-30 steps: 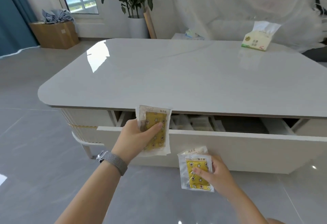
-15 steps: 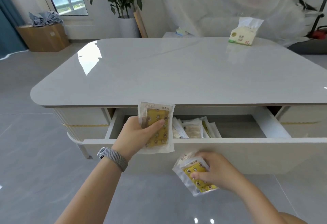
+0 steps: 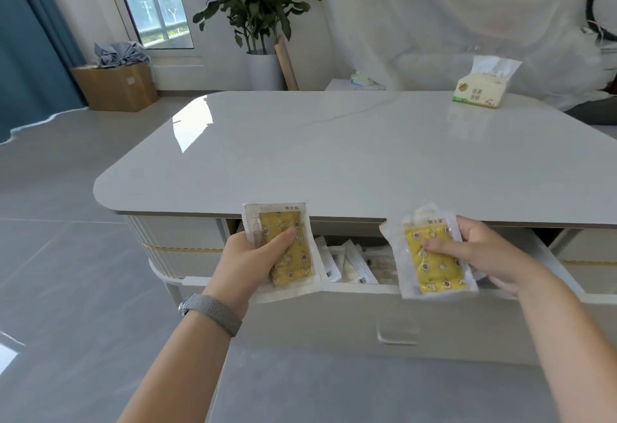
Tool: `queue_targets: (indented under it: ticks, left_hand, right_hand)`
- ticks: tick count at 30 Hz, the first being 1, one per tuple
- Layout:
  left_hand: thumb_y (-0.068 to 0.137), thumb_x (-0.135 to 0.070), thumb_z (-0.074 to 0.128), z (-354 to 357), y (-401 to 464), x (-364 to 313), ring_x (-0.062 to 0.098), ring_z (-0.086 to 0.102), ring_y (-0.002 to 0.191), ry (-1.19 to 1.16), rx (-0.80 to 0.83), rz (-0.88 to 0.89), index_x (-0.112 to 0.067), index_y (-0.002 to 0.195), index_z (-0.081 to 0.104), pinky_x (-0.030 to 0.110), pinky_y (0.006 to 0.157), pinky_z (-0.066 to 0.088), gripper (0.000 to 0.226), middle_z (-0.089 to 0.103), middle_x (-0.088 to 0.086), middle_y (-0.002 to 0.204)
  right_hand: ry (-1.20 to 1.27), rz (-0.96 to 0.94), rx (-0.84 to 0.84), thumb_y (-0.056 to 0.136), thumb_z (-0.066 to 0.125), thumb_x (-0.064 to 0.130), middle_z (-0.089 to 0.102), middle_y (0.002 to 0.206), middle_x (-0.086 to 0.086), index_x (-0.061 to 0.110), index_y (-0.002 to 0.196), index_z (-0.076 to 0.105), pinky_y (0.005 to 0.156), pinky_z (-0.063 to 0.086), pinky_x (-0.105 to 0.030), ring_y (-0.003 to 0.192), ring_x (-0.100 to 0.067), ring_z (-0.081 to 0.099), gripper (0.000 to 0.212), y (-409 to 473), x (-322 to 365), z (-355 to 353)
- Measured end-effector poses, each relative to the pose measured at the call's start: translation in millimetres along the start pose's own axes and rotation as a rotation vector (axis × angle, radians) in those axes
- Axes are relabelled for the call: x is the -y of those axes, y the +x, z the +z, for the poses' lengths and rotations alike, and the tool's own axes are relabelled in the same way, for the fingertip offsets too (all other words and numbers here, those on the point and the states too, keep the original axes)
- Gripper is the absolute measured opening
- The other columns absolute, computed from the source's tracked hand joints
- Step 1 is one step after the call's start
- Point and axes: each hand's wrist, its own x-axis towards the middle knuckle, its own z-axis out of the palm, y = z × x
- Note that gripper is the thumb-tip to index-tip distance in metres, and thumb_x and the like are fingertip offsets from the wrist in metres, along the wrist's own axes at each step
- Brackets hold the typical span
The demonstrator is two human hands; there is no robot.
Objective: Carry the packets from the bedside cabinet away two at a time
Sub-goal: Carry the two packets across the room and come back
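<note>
Step in hand: I judge it to be lifting one pair clear of the drawer; best done by keeping each thumb flat on the yellow panel and raising both packets straight up past the drawer front before turning away, as the slick film looks likely to slide.
Left hand (image 3: 248,264): lower centre-left of frame; my fingers curl behind the clear-edged plastic packet with yellow printed panel (image 3: 283,245), thumb pressed across its face; packet upright.
Right hand (image 3: 484,255): centre-right; it pinches a second packet of the same yellow print (image 3: 430,255), thumb on front, fingers behind; packet tilted slightly.
Remaining packets in the drawer (image 3: 354,262): a loose pile in the open white drawer (image 3: 394,309), between my two hands and just behind them.
Bench (image 3: 367,155): glossy pale top, above the drawer; soft tissue pack (image 3: 480,88) at its upper right.
</note>
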Motion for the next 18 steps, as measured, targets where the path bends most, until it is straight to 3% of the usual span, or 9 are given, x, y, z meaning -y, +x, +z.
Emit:
queue_targets:
  ticks: [2,5,8,10,12,13,18]
  left_hand:
    - [0.088,-0.020,0.070,0,1,0,0.013,0.074,0.082,-0.021,0.006,-0.009,-0.013,0.098,0.072,0.020,0.061,0.058,0.013,0.077,0.000,0.089]
    - [0.088,-0.020,0.069,0,3,2,0.013,0.074,0.083,-0.007,0.027,-0.018,-0.012,0.101,0.072,0.020,0.062,0.058,0.016,0.077,0.000,0.090]
    - [0.088,-0.021,0.069,0,6,3,0.014,0.074,0.088,-0.018,0.059,-0.027,-0.011,0.105,0.071,0.023,0.068,0.059,0.020,0.077,0.001,0.095]
    - [0.087,-0.023,0.069,0,9,4,0.015,0.073,0.090,-0.029,0.073,-0.031,-0.012,0.107,0.071,0.025,0.072,0.060,0.022,0.077,0.001,0.097]
    - [0.087,-0.025,0.070,1,10,6,0.015,0.073,0.091,-0.012,0.073,-0.033,-0.013,0.106,0.071,0.028,0.076,0.059,0.023,0.077,0.000,0.097]
    - [0.087,-0.025,0.070,1,11,7,0.015,0.073,0.090,0.001,0.064,-0.032,-0.013,0.106,0.072,0.030,0.077,0.059,0.023,0.077,0.000,0.097]
    - [0.087,-0.022,0.070,0,11,9,0.014,0.074,0.086,-0.029,0.026,-0.036,-0.013,0.103,0.071,0.023,0.067,0.059,0.019,0.077,0.000,0.093]
  right_hand:
    - [-0.078,0.163,0.053,0.076,0.075,0.025,0.075,0.099,-0.010,0.010,0.109,0.066,0.073,0.059,-0.036,0.085,-0.024,0.074,0.037,13,-16,-14]
    - [-0.109,0.295,-0.044,0.087,0.070,0.020,0.075,0.092,-0.011,0.005,0.108,0.068,0.055,0.053,-0.021,0.070,-0.017,0.071,0.026,30,-39,-22]
    - [-0.514,0.312,-0.183,0.092,0.066,0.022,0.068,0.087,-0.006,0.003,0.101,0.063,0.059,0.042,-0.022,0.071,-0.018,0.062,0.021,47,-56,-22]
    - [-0.762,0.323,-0.164,0.092,0.064,0.029,0.064,0.108,-0.007,0.006,0.120,0.055,0.066,0.041,-0.026,0.090,-0.020,0.060,0.038,52,-57,-16]
    - [-0.847,0.393,-0.111,0.094,0.059,0.037,0.055,0.134,-0.008,0.011,0.147,0.030,0.080,0.041,-0.026,0.113,-0.022,0.055,0.066,56,-59,-14]
    - [-0.869,0.415,-0.092,0.096,0.056,0.038,0.051,0.138,-0.010,0.012,0.152,0.018,0.083,0.041,-0.027,0.115,-0.024,0.054,0.073,56,-57,-13]
    - [-0.866,0.405,-0.142,0.098,0.055,0.024,0.059,0.120,-0.018,0.021,0.154,-0.001,0.060,0.043,-0.027,0.073,-0.020,0.055,0.079,63,-63,-15]
